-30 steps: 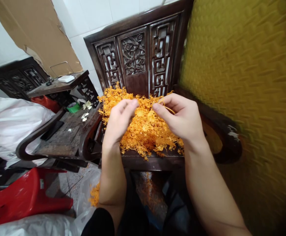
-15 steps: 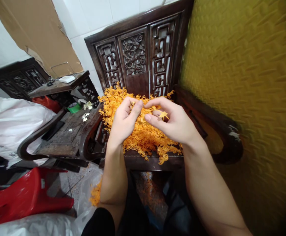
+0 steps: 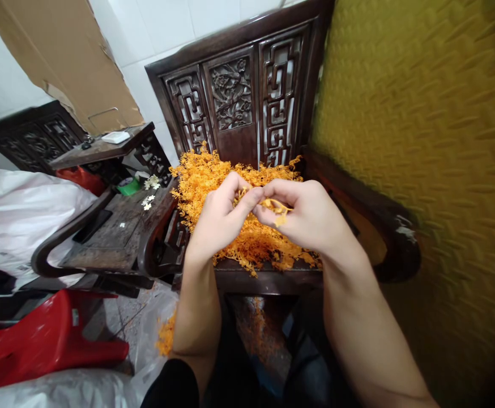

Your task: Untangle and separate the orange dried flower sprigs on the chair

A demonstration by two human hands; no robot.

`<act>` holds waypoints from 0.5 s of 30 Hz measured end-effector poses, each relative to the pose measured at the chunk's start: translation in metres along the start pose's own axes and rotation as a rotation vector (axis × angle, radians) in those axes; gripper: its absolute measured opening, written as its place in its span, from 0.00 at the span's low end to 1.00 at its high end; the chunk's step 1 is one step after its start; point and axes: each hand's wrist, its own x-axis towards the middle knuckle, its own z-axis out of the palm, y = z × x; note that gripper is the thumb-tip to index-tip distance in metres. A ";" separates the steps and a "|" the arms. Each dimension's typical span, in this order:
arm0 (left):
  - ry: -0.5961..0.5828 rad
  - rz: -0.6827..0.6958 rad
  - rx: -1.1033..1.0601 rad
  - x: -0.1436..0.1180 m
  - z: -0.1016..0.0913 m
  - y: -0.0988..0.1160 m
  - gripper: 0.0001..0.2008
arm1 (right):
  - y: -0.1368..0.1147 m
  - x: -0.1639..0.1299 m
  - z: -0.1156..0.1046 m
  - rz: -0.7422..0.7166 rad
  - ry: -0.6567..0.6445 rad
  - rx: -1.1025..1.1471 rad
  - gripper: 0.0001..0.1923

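1. Left hand (image 3: 220, 218), centre of frame: fingers curled, thumb and fingertips pinched on an orange sprig (image 3: 275, 205).
2. Right hand (image 3: 313, 218), just beside and touching fingertips with the left: also pinched shut on the same sprig.
3. Orange pile (image 3: 205, 175) heaped on the chair (image 3: 247, 90) seat, under and behind both hands.
4. Red stool (image 3: 47, 340) at lower left; white bag (image 3: 13, 209) at left edge.
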 end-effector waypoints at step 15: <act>0.365 -0.010 -0.392 0.001 -0.031 -0.006 0.08 | 0.001 0.000 -0.016 0.040 0.292 0.389 0.06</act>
